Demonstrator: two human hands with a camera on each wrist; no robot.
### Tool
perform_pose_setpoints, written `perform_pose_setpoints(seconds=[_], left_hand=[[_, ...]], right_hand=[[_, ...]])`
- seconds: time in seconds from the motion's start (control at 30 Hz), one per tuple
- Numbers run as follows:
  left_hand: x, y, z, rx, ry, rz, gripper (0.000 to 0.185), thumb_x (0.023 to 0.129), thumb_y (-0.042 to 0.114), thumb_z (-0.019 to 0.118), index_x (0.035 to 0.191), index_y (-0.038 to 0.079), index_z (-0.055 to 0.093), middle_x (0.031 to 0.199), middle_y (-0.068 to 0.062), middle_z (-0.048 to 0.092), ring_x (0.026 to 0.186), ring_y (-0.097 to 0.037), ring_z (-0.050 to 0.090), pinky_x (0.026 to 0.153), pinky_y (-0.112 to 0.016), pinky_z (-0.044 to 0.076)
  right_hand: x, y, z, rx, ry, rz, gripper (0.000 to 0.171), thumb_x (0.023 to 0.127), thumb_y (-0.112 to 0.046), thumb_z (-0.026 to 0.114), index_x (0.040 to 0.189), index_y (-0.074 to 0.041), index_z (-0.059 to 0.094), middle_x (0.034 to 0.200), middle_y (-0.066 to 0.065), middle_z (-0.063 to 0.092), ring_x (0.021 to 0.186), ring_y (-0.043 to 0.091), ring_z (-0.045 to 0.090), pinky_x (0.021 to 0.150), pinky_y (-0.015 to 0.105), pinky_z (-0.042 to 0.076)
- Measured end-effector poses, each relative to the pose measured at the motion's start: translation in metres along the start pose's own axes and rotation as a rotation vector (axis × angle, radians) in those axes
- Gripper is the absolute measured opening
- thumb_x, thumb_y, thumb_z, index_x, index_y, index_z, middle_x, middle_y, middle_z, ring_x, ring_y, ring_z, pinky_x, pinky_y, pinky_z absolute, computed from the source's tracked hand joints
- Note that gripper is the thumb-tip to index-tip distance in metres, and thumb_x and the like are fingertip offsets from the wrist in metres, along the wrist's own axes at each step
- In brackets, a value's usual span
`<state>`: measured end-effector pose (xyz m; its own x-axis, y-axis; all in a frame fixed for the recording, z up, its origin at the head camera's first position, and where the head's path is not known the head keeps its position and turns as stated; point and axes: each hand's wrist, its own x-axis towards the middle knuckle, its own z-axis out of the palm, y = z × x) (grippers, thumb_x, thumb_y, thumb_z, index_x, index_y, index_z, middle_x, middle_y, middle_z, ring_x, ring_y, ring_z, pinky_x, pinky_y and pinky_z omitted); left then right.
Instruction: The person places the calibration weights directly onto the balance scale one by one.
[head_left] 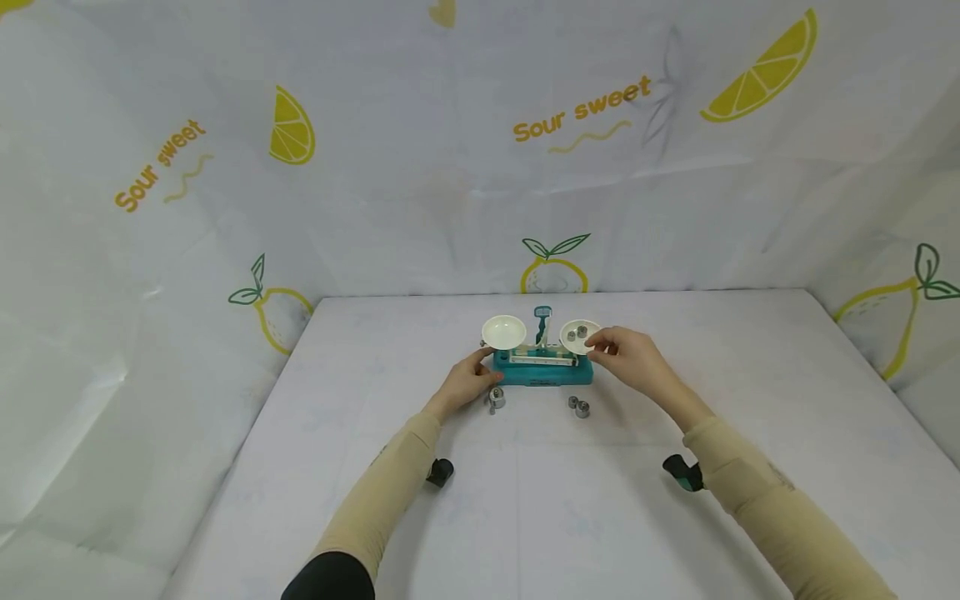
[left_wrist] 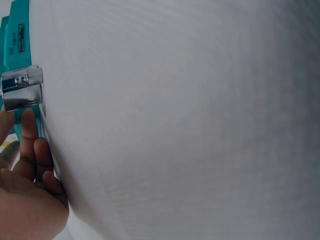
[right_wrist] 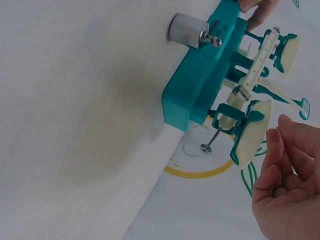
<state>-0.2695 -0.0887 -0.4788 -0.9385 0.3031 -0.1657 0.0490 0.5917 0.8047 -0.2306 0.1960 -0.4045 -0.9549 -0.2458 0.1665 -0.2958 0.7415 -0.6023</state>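
A teal balance scale [head_left: 543,373] with two cream pans stands on the table. My left hand [head_left: 467,382] grips the left end of its base, thumb in front. In the left wrist view, the fingers [left_wrist: 30,125] lie against the teal base beside a shiny metal weight [left_wrist: 22,92]. At the rim of the right pan [head_left: 567,345] is my right hand [head_left: 628,357], its fingertips drawn together. Whether anything small is between those fingertips [right_wrist: 273,137] is hidden. Two small metal weights [head_left: 582,332] sit in that pan; the left pan [head_left: 504,332] holds nothing visible.
A metal weight [head_left: 497,397] stands before the base's left end, with a smaller piece beside it. Two more metal weights [head_left: 582,409] are in front of its right end. A white lemon-printed sheet [head_left: 420,208] hangs behind the table [head_left: 360,375].
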Motion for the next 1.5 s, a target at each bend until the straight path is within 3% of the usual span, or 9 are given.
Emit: perform_pose_setpoints(seconds=[0.33,0.63,0.77,1.17,1.5], left_hand=[[0.000,0.000,0.000,0.010,0.002,-0.005,0.057,0.091,0.031,0.059,0.142,0.018,0.038,0.085,-0.003,0.059,0.073,-0.012,0.050,0.067,-0.023,0.040],[-0.001,0.000,0.000,0.004,0.004,-0.006,0.057,0.091,0.030,0.060,0.142,0.018,0.038,0.086,-0.004,0.060,0.074,-0.012,0.050,0.067,-0.023,0.040],[0.000,0.000,0.000,0.012,0.004,-0.007,0.058,0.091,0.031,0.060,0.142,0.019,0.038,0.086,-0.004,0.060,0.074,-0.012,0.050,0.067,-0.023,0.040],[0.000,-0.001,-0.001,0.008,0.000,0.002,0.058,0.091,0.032,0.059,0.143,0.019,0.037,0.087,-0.004,0.060,0.074,-0.012,0.050,0.066,-0.023,0.041],[0.001,-0.002,0.000,0.014,0.000,0.010,0.058,0.091,0.032,0.059,0.143,0.018,0.037,0.086,-0.004,0.060,0.073,-0.011,0.050,0.066,-0.023,0.041]], right_hand=[[-0.018,0.009,0.017,0.020,-0.129,-0.009,0.017,0.087,-0.011,0.063,0.100,-0.001,0.067,0.085,0.005,0.065,0.076,0.015,0.053,0.063,0.026,0.043],[-0.023,0.014,0.025,0.025,-0.262,-0.056,0.020,0.081,0.002,0.061,0.100,0.000,0.067,0.086,0.005,0.066,0.079,0.014,0.054,0.068,0.026,0.045],[-0.023,0.018,0.029,0.020,-0.281,-0.068,0.020,0.080,0.002,0.063,0.100,0.000,0.068,0.084,0.004,0.065,0.077,0.012,0.053,0.067,0.026,0.045],[-0.022,0.022,0.035,0.034,-0.376,0.012,0.021,0.080,-0.008,0.070,0.100,-0.002,0.067,0.083,0.002,0.063,0.076,0.012,0.053,0.068,0.026,0.046],[-0.023,0.021,0.035,-0.005,-0.380,0.010,0.018,0.081,-0.010,0.070,0.097,-0.002,0.067,0.083,0.002,0.064,0.076,0.011,0.055,0.069,0.027,0.047]])
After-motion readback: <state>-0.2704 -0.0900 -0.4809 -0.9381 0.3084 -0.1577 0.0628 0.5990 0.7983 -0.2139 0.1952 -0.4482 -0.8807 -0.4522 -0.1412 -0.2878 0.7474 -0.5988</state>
